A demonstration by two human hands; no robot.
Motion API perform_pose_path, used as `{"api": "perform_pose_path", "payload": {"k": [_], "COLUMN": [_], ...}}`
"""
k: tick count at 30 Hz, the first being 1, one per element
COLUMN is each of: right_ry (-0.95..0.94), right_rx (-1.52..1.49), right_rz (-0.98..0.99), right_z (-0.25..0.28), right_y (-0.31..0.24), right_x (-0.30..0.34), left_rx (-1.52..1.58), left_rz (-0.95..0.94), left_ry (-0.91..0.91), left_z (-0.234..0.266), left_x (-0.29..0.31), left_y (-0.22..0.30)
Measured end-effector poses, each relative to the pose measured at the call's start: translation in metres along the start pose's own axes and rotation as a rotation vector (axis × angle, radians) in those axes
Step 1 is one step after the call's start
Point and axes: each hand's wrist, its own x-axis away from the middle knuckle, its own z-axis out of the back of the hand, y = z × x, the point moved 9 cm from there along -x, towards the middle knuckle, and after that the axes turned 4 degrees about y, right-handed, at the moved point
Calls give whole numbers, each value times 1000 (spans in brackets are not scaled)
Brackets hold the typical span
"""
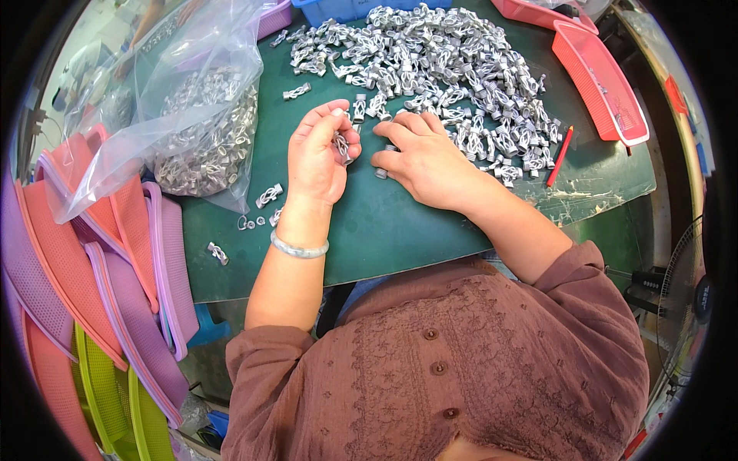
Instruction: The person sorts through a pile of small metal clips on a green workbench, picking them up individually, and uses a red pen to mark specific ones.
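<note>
Clasping silver pieces (341, 147), the left hand (317, 159) curls beside the right hand (427, 164), which partly covers more pieces (381, 173) near the heap (446, 69) on the green bench (369, 238); whether it grips is unclear. Loose fingers could let pieces drop.

The curled fingers of the left hand (317, 157) partly cover the metal pieces (342, 146) they hold, leaving the number unclear. The right hand (427, 163) hides its own fingertips' undersides. At twelve o'clock the top edge cuts off a blue bin (369, 5); at ten, a cloudy plastic bag (219, 123) blurs its contents. The dark rim crops a fan (678, 296) at three and stacked baskets (127, 307) at nine.
</note>
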Motion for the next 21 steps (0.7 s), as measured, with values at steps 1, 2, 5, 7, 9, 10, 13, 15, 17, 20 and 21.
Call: {"api": "perform_pose_path", "payload": {"k": [1,2,5,7,9,10,13,15,17,20,21], "right_ry": [-18,-15,-26,-59,7,40,-1,6,70,237,264], "right_rx": [-9,-12,-17,-13,-5,-1,-8,-48,-167,-366,-481], "right_rz": [2,6,7,-6,-3,-1,22,12,-28,-96,-168], "right_z": [0,-1,-4,-8,-3,-1,-2,0,6,23,22], "right_y": [0,0,1,3,1,0,1,3,8,22,29], "right_x": [0,0,0,0,-2,-2,-1,-1,-2,-3,-2], "left_rx": [-17,-35,-98,-137,-168,-177,-196,-204,-222,-256,-269], "left_rz": [-1,0,-18,-34,-47,-49,-54,-54,-61,-75,-81], "left_ry": [0,-1,-14,-23,-28,-27,-25,-27,-32,-49,-55], "left_z": [-1,-2,-4,-7,-9,-10,-10,-10,-11,-13,-14], "left_x": [1,1,4,5,6,7,8,7,7,9,10], "left_y": [0,0,1,1,2,2,2,1,2,2,3]}}
